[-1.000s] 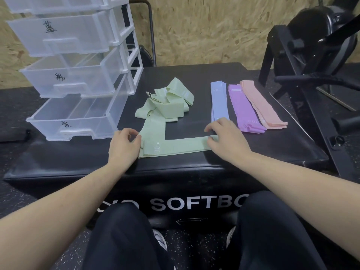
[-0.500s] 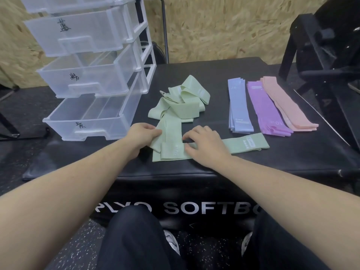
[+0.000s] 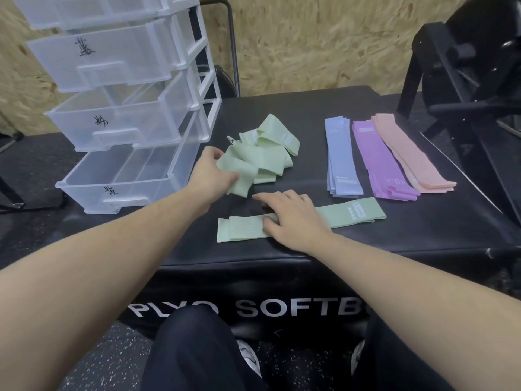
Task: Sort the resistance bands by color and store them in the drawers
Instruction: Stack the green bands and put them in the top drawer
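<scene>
A loose heap of green resistance bands [image 3: 265, 153] lies mid-top of the black plyo box [image 3: 423, 235]. My left hand [image 3: 211, 176] grips one green band [image 3: 239, 176] at the heap's near edge. Flattened green bands [image 3: 349, 213] lie along the front edge, and my right hand [image 3: 290, 218] presses on them with spread fingers. To the right lie neat stacks of blue bands [image 3: 341, 159], purple bands [image 3: 380, 162] and pink bands [image 3: 408, 153]. A clear plastic drawer unit [image 3: 127, 108] stands at the left with its drawers pulled open; the bottom drawer [image 3: 124, 179] holds nothing.
Each drawer front carries a handwritten label. Black gym equipment [image 3: 473, 88] stands close to the box's right side. A chipboard wall runs behind. My knees are below the box's front, over speckled rubber floor.
My left hand left the flat green bands, moved up to the heap and took hold of a band. My right hand stays pressing on the flat bands, now straightened along the front edge.
</scene>
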